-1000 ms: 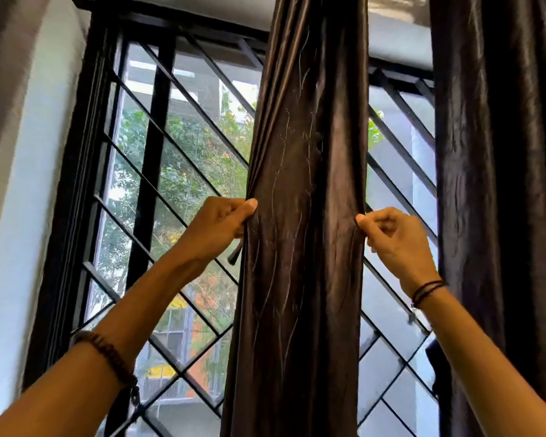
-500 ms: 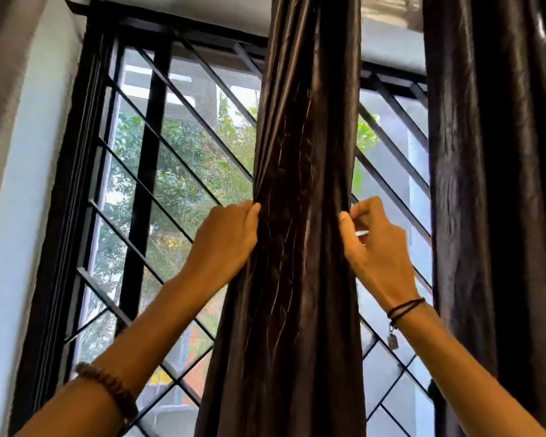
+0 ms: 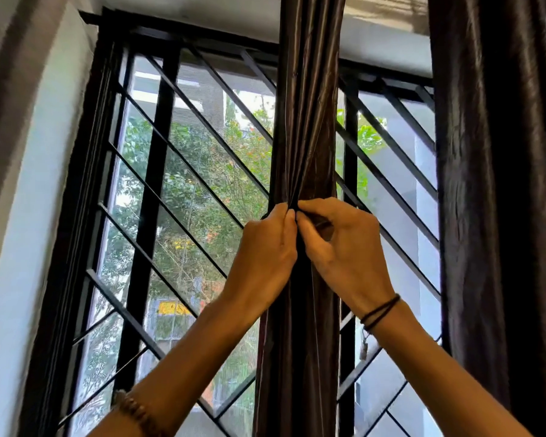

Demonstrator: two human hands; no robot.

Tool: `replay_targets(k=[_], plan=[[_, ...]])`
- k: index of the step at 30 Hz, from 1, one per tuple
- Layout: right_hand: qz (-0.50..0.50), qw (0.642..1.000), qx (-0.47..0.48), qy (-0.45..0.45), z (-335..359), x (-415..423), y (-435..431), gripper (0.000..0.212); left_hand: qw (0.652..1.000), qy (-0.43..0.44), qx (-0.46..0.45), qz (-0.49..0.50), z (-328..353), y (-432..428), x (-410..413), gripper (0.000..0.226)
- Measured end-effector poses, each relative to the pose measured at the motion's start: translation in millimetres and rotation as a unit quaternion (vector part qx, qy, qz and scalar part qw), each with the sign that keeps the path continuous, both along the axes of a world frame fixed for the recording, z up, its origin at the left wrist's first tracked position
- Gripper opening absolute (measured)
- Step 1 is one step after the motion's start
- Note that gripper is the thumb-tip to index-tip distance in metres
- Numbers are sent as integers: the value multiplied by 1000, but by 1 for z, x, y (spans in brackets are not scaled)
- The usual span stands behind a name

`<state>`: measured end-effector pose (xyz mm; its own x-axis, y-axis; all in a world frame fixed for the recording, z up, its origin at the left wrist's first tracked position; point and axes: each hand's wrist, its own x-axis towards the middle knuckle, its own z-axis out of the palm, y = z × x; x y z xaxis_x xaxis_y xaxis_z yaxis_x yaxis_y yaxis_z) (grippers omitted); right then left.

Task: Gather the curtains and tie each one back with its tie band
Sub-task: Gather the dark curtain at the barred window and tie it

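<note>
Brown curtain (image 3: 306, 137) bunched, left hand (image 3: 265, 250), right hand (image 3: 347, 250), fingers (image 3: 317, 210) pinching it

Dark brown curtain (image 3: 308, 137), bunched narrow, hanging upright

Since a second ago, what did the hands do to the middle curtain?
The left hand and right hand moved inward from the edges of the middle curtain and met at its front, pinching it into a tight bunch. The right curtain still hangs loose.

Black-framed window (image 3: 153, 216), diagonal grille bars (image 3: 123, 312). White wall (image 3: 29, 231) along its left edge. Daylight outside; green trees (image 3: 199, 175), pale building (image 3: 186, 102) beyond.
</note>
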<state>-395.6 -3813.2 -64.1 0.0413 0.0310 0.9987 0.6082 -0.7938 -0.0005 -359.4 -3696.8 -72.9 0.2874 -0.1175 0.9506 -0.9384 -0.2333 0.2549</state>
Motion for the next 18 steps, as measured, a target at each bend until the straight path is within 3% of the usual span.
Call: replay_targets(k=[3, 6, 10, 15, 18], plan=[[27, 995, 35, 86, 5, -5, -4, 17, 1000, -7, 8, 8, -3, -2, -1, 31], [120, 973, 81, 179, 8, -7, -5, 24, 1000, -15, -5, 12, -6, -4, -2, 32], [100, 964, 146, 197, 15, 1, -7, 48, 999, -39, 3, -16, -15, -14, -6, 21], [101, 955, 188, 207, 20, 5, -19, 35, 998, -17, 2, -60, -26, -21, -7, 32], [116, 947, 204, 221, 14, 5, -27, 33, 999, 37, -15, -30, -30, -21, -2, 28]])
